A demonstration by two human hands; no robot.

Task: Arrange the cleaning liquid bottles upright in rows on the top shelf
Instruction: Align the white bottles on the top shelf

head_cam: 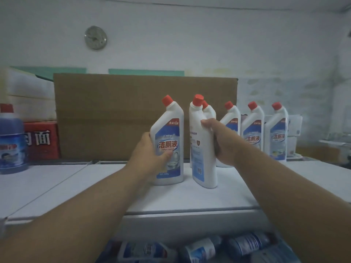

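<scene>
Two bottles in hand: I hold one white, red-capped cleaning bottle in each hand, both standing on the top shelf (190,196) at its front.
Left hand (150,154): my fingers curl round the left bottle (169,147) from its left side, thumb across the blue label; its base rests on the shelf, label facing me.
Right hand (220,141): my fingers wrap the right bottle (201,149) from its right side, high near the shoulder; its back label faces me and it leans a little.
Back row: three bottles (252,133) stand upright to the right, with one more (208,111) partly hidden behind my right bottle.
Behind: a cardboard box (121,114) walls off the back of the shelf.
Far left: a blue bottle (11,139) stands at the shelf's left end.
Below: more bottles (199,249) lie on their sides on a lower level.
Risk, tipping: my right bottle is tall, narrow and gripped high; letting go while it leans could topple it into its neighbours.
Risk, knock-on: my right wrist sits just beside the back row, so a careless pull-back could clip a bottle.
Risk, edge: both bottles stand in front of the back row, so a nudge toward me could send one off.
</scene>
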